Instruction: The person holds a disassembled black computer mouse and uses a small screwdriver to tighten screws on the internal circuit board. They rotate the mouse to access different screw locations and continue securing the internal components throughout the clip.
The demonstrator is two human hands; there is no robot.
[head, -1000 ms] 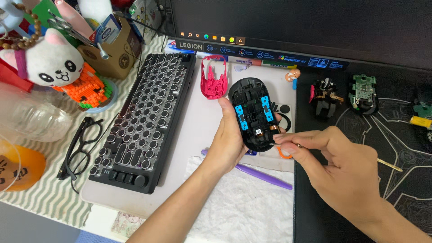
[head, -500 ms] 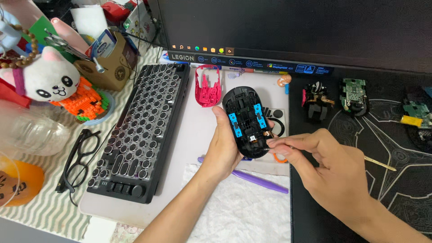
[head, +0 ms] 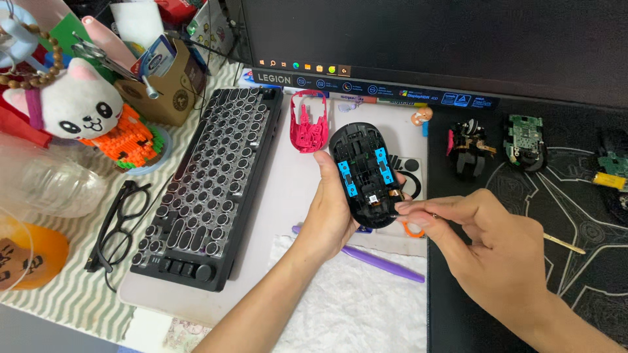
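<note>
Left hand (head: 330,219) grips the black mouse shell (head: 364,171), open side up, fingers wrapped around its edges; blue inserts and small parts show inside. The shell sits above the desk just right of centre, at 3 o'clock from the keyboard (head: 203,189).

Right hand (head: 490,252) is pinched on a thin tool (head: 394,216), tip touching the shell's lower end at about 5 o'clock of the shell. Tool is mostly buried in the fingers; cannot tell whether it is a driver or a pick.

Around: pink mouse frame (head: 309,121) at 11 o'clock of the shell, purple stick (head: 366,256) on the white cloth (head: 353,307) at 6 o'clock, green circuit board (head: 524,140) and a dark mouse part (head: 467,149) at 2–3 o'clock on the black mat (head: 589,216). Glasses (head: 118,229) lie left of the keyboard.

Risks, as judged: the tip could slip off its seat and scratch or nick a small part inside, since the shell is held in the air with one hand only. A loosened small piece could drop into the cloth and vanish.

Hard to make out: what the tip actually engages; an orange ring (head: 412,229) under the right fingers is mostly covered. The monitor (head: 425,46) is cut off at the top, and items at the right edge are cropped.
</note>
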